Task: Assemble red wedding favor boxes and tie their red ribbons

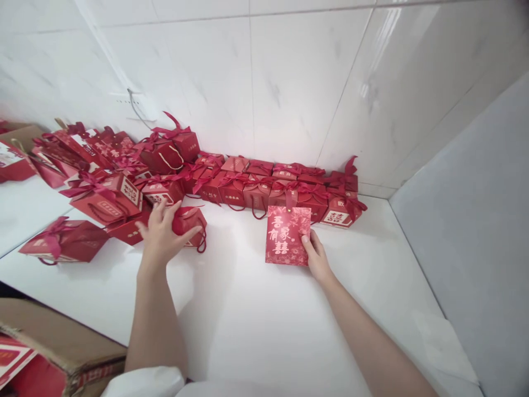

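Note:
My right hand [317, 256] is closed on the right edge of a red gift bag [286, 234] with pale lettering and a ribbon at its top. The bag is held upright in front of a row of small red gift boxes [258, 190] tied with ribbons. My left hand [162, 229] is open with fingers spread, above the boxes on the left. Just beside it is a red box with a cord handle [193, 223], partly hidden by the hand. I cannot tell whether the fingers touch it. A stacked red box [111, 198] with a pink ribbon sits further left.
More red gift bags [88, 144] crowd the back left. A lone ribboned box [68, 241] lies at the left. An opened cardboard carton [61, 336] with red items fills the lower left corner. A tiled wall [289, 82] runs behind, and a grey panel [475, 209] stands at the right.

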`<action>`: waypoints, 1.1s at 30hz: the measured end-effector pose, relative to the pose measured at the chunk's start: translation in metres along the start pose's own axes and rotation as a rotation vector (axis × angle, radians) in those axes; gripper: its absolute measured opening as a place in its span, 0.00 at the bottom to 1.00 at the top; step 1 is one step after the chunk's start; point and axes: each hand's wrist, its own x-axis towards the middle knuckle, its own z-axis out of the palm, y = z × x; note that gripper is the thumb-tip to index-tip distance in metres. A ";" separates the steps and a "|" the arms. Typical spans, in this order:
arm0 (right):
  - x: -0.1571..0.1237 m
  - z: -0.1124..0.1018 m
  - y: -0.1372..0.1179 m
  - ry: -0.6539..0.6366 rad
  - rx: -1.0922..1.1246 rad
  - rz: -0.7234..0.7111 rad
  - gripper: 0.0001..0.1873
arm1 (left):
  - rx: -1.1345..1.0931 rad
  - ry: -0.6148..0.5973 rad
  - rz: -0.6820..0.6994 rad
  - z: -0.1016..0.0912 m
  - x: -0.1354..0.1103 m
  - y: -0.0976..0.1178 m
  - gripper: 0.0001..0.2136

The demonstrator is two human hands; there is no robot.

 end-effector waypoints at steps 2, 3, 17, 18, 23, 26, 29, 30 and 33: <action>0.000 0.000 0.000 0.000 -0.001 -0.002 0.22 | 0.167 -0.038 -0.234 0.000 -0.004 0.000 0.57; 0.000 0.000 0.001 -0.002 0.005 -0.003 0.23 | 0.206 -0.055 -0.347 0.001 -0.004 -0.003 0.62; 0.000 0.001 -0.002 -0.002 -0.031 -0.016 0.24 | -0.175 0.389 0.117 0.083 -0.002 0.012 0.38; -0.001 0.002 -0.002 0.001 -0.054 -0.022 0.24 | -0.206 0.399 0.208 0.087 -0.011 0.031 0.34; -0.004 0.005 -0.004 0.000 -0.173 -0.076 0.27 | -0.706 0.034 0.366 0.128 -0.068 0.116 0.27; -0.003 0.005 -0.006 0.012 -0.185 -0.074 0.27 | -1.071 -0.367 0.127 0.159 -0.088 0.139 0.26; -0.002 0.004 -0.008 0.006 -0.152 -0.071 0.28 | -1.241 -0.547 -0.040 0.173 -0.089 0.143 0.29; -0.002 0.004 -0.009 -0.011 -0.138 -0.084 0.28 | -1.279 -0.563 -0.061 0.174 -0.087 0.143 0.30; -0.003 0.005 -0.009 -0.055 -0.112 -0.122 0.30 | -1.375 -0.606 -0.132 0.171 -0.081 0.141 0.32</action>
